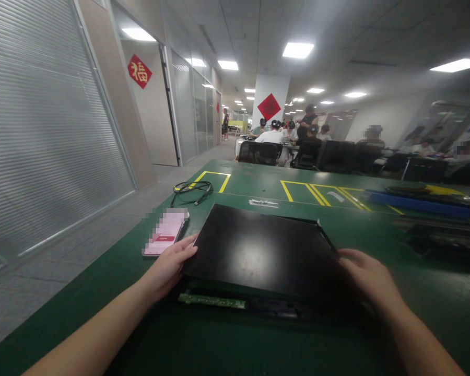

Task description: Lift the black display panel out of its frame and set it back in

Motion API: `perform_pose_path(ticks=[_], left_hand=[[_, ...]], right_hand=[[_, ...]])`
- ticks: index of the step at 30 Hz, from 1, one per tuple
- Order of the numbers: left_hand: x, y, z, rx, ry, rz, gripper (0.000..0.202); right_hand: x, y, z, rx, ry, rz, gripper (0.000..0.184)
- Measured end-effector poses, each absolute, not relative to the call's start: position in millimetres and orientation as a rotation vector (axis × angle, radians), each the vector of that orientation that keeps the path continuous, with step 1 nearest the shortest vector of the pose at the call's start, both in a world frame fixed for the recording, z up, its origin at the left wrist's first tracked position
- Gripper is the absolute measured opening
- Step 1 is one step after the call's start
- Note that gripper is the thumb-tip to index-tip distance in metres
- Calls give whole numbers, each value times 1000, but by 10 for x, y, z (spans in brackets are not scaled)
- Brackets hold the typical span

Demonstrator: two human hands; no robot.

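Note:
A black flat display panel [258, 250] lies in front of me, its dark surface reflecting a ceiling light. My left hand [178, 258] grips its left edge, thumb on top and fingers underneath. At the right edge, my right hand [362, 266] is closed on the panel, with its fingers partly hidden. Below the panel's near edge shows a green circuit board strip [211, 301] set along a dark frame. A pink-screened phone [166, 235] rests on the table just beyond my left hand.
The green table [141, 334] carries yellow tape outlines [297, 184]. A coiled black cable [191, 192] lies at the far left, beside small white strips [263, 202]. Dark parts and a blue tray [426, 204] sit at the right. Chairs [260, 153] and seated people are beyond.

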State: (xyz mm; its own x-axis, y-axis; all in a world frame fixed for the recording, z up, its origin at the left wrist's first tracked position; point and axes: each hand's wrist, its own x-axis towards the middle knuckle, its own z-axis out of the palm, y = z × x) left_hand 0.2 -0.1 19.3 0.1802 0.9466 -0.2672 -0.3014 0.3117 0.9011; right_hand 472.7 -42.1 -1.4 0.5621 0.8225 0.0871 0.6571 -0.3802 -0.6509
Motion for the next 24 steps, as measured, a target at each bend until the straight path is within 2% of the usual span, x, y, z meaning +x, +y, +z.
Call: perform_pose_path(ticks=[10,13,18,24], left_hand=[[-90,98,-48,829,999,1070,78],[-47,58,48,816,1058,1066,79],[67,-45,316,786,1255,1041,63],[95,-53,376,772,1286,1084,64]], right_hand=[[4697,-431,-15,-2132,-1193,338,35],[4694,-426,-18,-2153,-1209,323,35],[4710,-403,-45,-2168,-1220,319,35],[4738,-394,-81,-2191,-1232,292,31]])
